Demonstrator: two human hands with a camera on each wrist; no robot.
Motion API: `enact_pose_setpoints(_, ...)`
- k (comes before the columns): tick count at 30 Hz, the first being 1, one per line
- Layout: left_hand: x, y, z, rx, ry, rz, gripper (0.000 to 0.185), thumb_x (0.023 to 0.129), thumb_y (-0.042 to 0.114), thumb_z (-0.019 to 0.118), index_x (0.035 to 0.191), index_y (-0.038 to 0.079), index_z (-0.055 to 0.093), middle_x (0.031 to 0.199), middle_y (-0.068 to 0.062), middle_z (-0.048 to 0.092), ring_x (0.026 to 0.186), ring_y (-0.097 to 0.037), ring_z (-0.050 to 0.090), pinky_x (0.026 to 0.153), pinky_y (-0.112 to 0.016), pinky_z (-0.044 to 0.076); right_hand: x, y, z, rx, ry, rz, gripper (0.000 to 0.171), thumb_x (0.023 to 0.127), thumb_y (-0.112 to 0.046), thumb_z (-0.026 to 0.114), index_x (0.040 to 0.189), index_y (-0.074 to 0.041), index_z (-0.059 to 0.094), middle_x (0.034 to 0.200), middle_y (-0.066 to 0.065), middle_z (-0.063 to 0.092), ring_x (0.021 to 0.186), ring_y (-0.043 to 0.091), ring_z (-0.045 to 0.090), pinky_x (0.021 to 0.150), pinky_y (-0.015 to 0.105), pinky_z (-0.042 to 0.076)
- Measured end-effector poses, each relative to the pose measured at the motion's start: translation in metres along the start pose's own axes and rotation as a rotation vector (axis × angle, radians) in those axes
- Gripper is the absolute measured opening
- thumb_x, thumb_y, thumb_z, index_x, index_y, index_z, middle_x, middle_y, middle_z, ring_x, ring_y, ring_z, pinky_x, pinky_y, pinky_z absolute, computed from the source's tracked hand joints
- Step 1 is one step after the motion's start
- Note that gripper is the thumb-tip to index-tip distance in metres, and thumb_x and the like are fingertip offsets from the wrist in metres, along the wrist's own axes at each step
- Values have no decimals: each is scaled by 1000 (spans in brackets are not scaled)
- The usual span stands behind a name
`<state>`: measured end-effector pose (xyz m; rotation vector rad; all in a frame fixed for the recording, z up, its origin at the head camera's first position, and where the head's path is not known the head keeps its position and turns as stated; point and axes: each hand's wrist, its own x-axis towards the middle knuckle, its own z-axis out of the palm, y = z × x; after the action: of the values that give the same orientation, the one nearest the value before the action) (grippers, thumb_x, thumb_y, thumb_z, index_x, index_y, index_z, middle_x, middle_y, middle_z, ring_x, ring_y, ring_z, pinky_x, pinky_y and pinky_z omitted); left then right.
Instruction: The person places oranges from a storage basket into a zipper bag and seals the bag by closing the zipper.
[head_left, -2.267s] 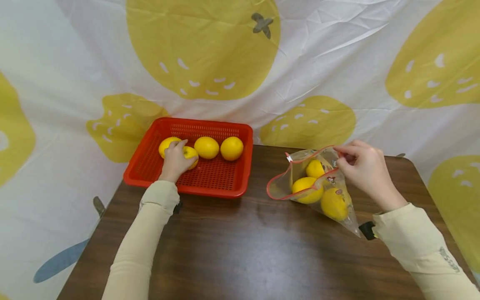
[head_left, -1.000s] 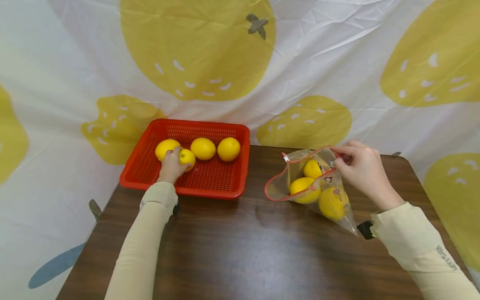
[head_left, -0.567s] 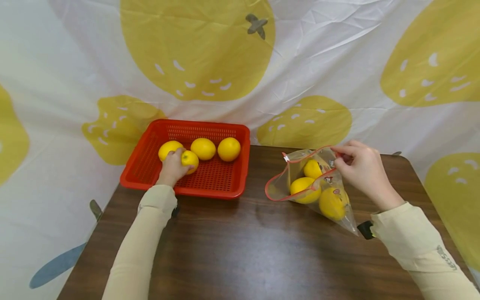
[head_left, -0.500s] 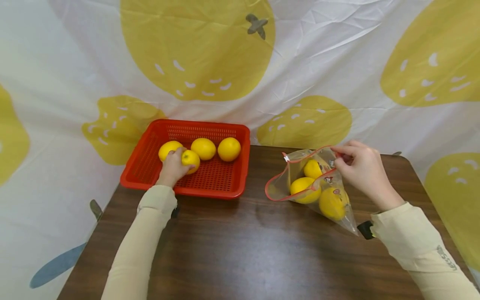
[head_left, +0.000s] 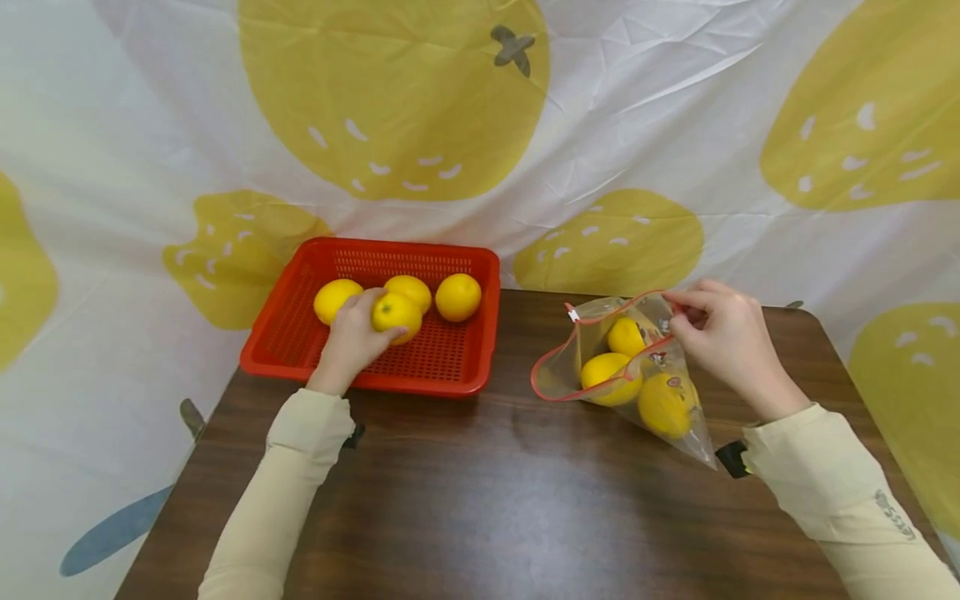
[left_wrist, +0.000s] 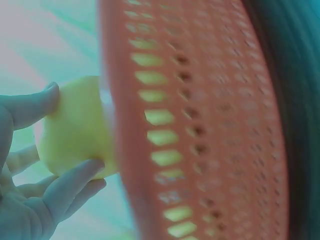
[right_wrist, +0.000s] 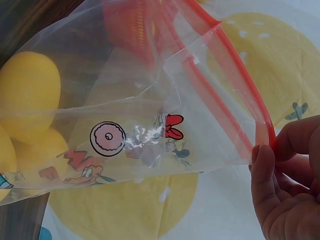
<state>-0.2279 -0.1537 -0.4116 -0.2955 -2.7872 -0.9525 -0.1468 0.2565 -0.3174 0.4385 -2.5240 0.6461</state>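
Observation:
My left hand (head_left: 352, 340) grips a lemon (head_left: 397, 317) and holds it over the red plastic basket (head_left: 420, 386). In the left wrist view the thumb and fingers wrap that lemon (left_wrist: 75, 130), partly hidden behind the basket's slotted wall (left_wrist: 200, 125). Other lemons lie in the basket: one at left (head_left: 337, 302), one behind the held lemon, one at right (head_left: 458, 297). My right hand (head_left: 726, 342) pinches the corner of a clear zip bag (head_left: 558, 375) with a red edge, its mouth gaping. Several lemons (head_left: 611, 379) are inside; the right wrist view shows cartoon prints on the bag.
Basket and bag stand on a dark wooden table (head_left: 487, 500), the bag to the right of the basket. Behind the table hangs a white cloth (head_left: 637, 108) printed with big yellow fruit.
My left hand has taken hold of the lemon and raised it off the basket floor, moving slightly right. My right hand keeps its pinch on the bag.

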Motion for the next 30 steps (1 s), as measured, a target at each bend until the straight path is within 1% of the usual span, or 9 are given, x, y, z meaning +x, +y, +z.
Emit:
enact_pose_setpoints(5,-4,20,-3,-17,1,60,63,75,30,74,126,2,48,119,-21,52,107,-34,49,87,-47,41,0,0,0,-1,2,1,23,74,4,57,93,3,71,72,6,60,56,4,45,50,11,33)
enact_pose_setpoints(10,-9,39,-4,-52,6,120,62,74,31,74,124,4,50,121,-16,53,109,-31,48,90,-46,40,0,0,0,-5,4,-2,23,74,4,57,92,3,71,72,6,60,56,5,45,50,11,33)
enact_pose_setpoints(13,-11,50,-4,-85,-2,141,61,74,31,74,124,5,51,123,-13,53,112,-29,48,92,-46,40,0,0,0,-8,5,-4,23,74,4,57,92,2,71,73,6,60,56,5,46,50,11,33)
enact_pose_setpoints(16,-12,58,-2,-117,-20,146,61,74,32,74,124,5,51,123,-12,54,112,-28,49,93,-45,39,0,0,0,-9,5,-7,23,74,4,57,92,3,71,73,6,61,56,5,45,50,11,33)
enact_pose_setpoints(19,-12,63,1,-147,-43,146,62,74,32,74,125,5,51,123,-11,55,111,-27,49,94,-45,38,0,0,1,-3,5,-8,22,74,4,58,92,3,71,72,6,60,56,4,45,50,11,33)
enact_pose_setpoints(22,-13,68,6,-183,-53,164,62,74,32,75,124,4,52,122,-11,55,108,-26,50,93,-43,39,0,-1,0,0,4,-9,22,74,4,58,92,3,70,72,6,60,56,5,44,50,12,33)
enact_pose_setpoints(24,-15,74,9,-214,-54,184,61,73,31,75,123,4,52,121,-11,56,106,-26,51,92,-41,41,0,-1,0,0,3,-10,22,74,5,58,92,3,70,72,6,60,56,5,44,49,12,33)
enact_pose_setpoints(30,-18,93,20,-334,-66,260,58,70,24,78,119,3,55,117,-11,58,97,-23,55,84,-39,46,1,-1,1,-8,7,-13,23,74,4,57,92,3,70,71,6,59,55,7,43,49,13,32)
